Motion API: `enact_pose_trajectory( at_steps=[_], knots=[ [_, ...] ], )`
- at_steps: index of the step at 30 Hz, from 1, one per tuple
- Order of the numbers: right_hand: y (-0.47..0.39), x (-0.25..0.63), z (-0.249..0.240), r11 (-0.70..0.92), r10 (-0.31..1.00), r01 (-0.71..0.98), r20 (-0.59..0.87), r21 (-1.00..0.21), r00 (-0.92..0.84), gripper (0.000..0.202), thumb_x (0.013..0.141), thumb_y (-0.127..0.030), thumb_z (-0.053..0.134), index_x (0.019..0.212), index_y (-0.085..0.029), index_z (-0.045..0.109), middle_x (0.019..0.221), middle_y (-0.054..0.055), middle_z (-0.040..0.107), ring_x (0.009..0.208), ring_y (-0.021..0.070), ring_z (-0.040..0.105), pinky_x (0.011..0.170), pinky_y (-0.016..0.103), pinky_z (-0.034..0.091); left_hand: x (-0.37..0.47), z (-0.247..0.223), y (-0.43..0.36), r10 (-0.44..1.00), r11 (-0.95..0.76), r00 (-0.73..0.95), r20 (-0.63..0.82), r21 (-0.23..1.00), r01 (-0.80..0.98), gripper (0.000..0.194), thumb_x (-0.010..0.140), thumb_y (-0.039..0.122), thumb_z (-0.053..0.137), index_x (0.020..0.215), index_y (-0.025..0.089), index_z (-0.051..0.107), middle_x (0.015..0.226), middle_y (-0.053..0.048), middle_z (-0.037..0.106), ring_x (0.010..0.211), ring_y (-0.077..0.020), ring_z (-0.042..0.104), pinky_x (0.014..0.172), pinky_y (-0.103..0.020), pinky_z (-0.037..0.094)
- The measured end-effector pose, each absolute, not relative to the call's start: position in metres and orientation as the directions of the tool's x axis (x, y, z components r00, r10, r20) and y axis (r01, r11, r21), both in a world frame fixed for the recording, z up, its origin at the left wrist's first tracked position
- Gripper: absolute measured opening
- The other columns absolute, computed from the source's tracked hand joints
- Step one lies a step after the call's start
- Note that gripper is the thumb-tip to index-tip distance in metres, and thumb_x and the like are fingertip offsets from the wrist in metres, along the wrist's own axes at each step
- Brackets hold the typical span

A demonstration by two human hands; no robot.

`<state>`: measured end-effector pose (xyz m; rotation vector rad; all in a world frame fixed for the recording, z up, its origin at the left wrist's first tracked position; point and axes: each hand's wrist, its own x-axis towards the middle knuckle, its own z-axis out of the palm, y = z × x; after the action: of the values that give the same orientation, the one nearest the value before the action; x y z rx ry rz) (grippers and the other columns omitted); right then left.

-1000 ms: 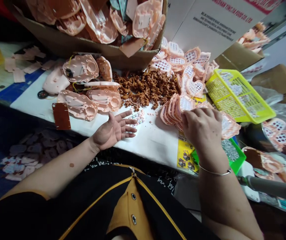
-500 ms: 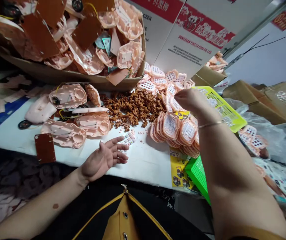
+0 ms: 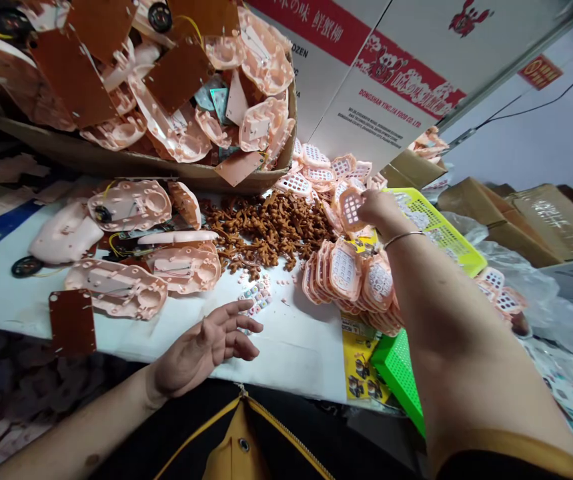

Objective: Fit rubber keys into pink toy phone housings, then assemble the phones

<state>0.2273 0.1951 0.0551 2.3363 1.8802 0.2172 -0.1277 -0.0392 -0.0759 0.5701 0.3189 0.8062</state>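
From here I read "DONGSHAN YINGJIA FOOD CO.LTD" on the white carton (image 3: 389, 97); right hand (image 3: 379, 208) pinching a pink panel (image 3: 351, 208), left hand (image 3: 206, 348) spread over the desk (image 3: 299, 363).

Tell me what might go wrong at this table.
The brown board juts past the table's front edge and might fall if bumped. The left hand is near loose small pieces; a sweep could scatter them. The panel in the right hand might catch on the pile beside it.
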Motion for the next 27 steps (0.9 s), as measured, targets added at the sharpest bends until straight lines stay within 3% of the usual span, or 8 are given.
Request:
enact_pose_trajectory(
  at_steps=[2, 6, 10, 14, 17, 20, 23, 27],
  knots=[
    [0.19, 0.232, 0.064, -0.258, 0.958, 0.965, 0.138, 0.044, 0.25, 0.036, 0.075, -0.015, 0.056, 0.108, -0.008, 0.069, 0.098, 0.019, 0.071, 0.092, 0.0282, 0.068, 0.078, 0.04, 0.054, -0.127, -0.075, -0.038, 0.759, 0.553, 0.648, -0.06, 0.584, -0.594, 0.068, 0.079, 0.069, 0.06, 0.133, 0.027, 0.06, 0.119, -0.011, 0.064, 0.093, -0.0203, 0.067, 0.085, -0.032, 0.05],
    [0.169, 0.218, 0.078, -0.123, 0.9, 0.759, 0.25, -0.639, 0.356, 0.034, 0.065, -0.011, 0.063, 0.098, -0.009, 0.07, 0.077, 0.007, 0.067, 0.07, 0.0193, 0.065, 0.066, 0.038, 0.057, -0.125, -0.074, -0.037, 0.785, 0.538, 0.617, -0.061, 0.561, -0.629, 0.066, 0.079, 0.067, 0.062, 0.13, 0.025, 0.062, 0.117, -0.011, 0.066, 0.092, -0.0199, 0.067, 0.086, -0.033, 0.051],
    [0.127, 0.181, 0.084, 0.105, 0.958, 0.539, 0.23, -0.836, 0.171, 0.029, 0.063, -0.013, 0.066, 0.092, -0.014, 0.07, 0.073, 0.003, 0.066, 0.064, 0.0152, 0.063, 0.067, 0.037, 0.059, -0.123, -0.076, -0.036, 0.812, 0.515, 0.581, -0.055, 0.537, -0.668, 0.063, 0.082, 0.066, 0.06, 0.128, 0.023, 0.062, 0.116, -0.012, 0.067, 0.092, -0.0201, 0.068, 0.085, -0.033, 0.053],
    [0.061, 0.136, 0.074, 0.338, 0.941, 0.572, 0.288, -0.747, -0.18, 0.026, 0.074, -0.018, 0.062, 0.1, -0.017, 0.069, 0.087, 0.005, 0.072, 0.076, 0.0174, 0.067, 0.072, 0.036, 0.057, -0.122, -0.074, -0.034, 0.807, 0.514, 0.589, -0.045, 0.546, -0.662, 0.06, 0.085, 0.066, 0.055, 0.127, 0.024, 0.061, 0.119, -0.013, 0.065, 0.094, -0.0229, 0.069, 0.08, -0.04, 0.058],
    [0.009, 0.102, 0.059, 0.646, 0.763, 0.656, 0.298, -0.391, -0.574, 0.028, 0.086, -0.013, 0.051, 0.105, -0.022, 0.07, 0.097, 0.006, 0.073, 0.087, 0.0182, 0.066, 0.081, 0.037, 0.052, -0.124, -0.071, -0.033, 0.704, 0.58, 0.709, -0.045, 0.612, -0.538, 0.073, 0.08, 0.077, 0.051, 0.131, 0.026, 0.058, 0.126, -0.014, 0.063, 0.095, -0.0277, 0.07, 0.071, -0.04, 0.059],
    [-0.026, 0.069, 0.041, 0.873, 0.487, 0.481, 0.171, -0.077, -0.857, 0.029, 0.092, -0.011, 0.048, 0.106, -0.023, 0.07, 0.097, 0.006, 0.073, 0.089, 0.0194, 0.063, 0.094, 0.041, 0.046, -0.124, -0.071, -0.033, 0.619, 0.548, 0.785, -0.029, 0.731, -0.406, 0.084, 0.069, 0.084, 0.055, 0.126, 0.022, 0.062, 0.107, -0.014, 0.07, 0.09, -0.0304, 0.071, 0.069, -0.039, 0.058],
    [-0.041, 0.05, 0.026, 0.873, 0.461, 0.487, 0.266, 0.038, -0.847, 0.029, 0.096, -0.018, 0.048, 0.12, -0.019, 0.063, 0.116, 0.01, 0.07, 0.107, 0.023, 0.061, 0.104, 0.042, 0.042, -0.122, -0.073, -0.036, 0.627, 0.484, 0.779, 0.006, 0.781, -0.396, 0.072, 0.064, 0.074, 0.071, 0.107, 0.017, 0.07, 0.088, -0.011, 0.072, 0.087, -0.0291, 0.07, 0.072, -0.039, 0.056],
    [-0.037, 0.059, 0.013, 0.724, 0.609, 0.689, 0.489, -0.022, -0.624, 0.035, 0.096, -0.028, 0.052, 0.131, -0.02, 0.056, 0.129, 0.014, 0.064, 0.119, 0.0255, 0.058, 0.103, 0.043, 0.044, -0.123, -0.075, -0.04, 0.677, 0.528, 0.736, -0.009, 0.702, -0.478, 0.049, 0.068, 0.048, 0.083, 0.098, 0.012, 0.07, 0.088, -0.011, 0.073, 0.078, -0.0229, 0.07, 0.08, -0.039, 0.054]
  ],
)
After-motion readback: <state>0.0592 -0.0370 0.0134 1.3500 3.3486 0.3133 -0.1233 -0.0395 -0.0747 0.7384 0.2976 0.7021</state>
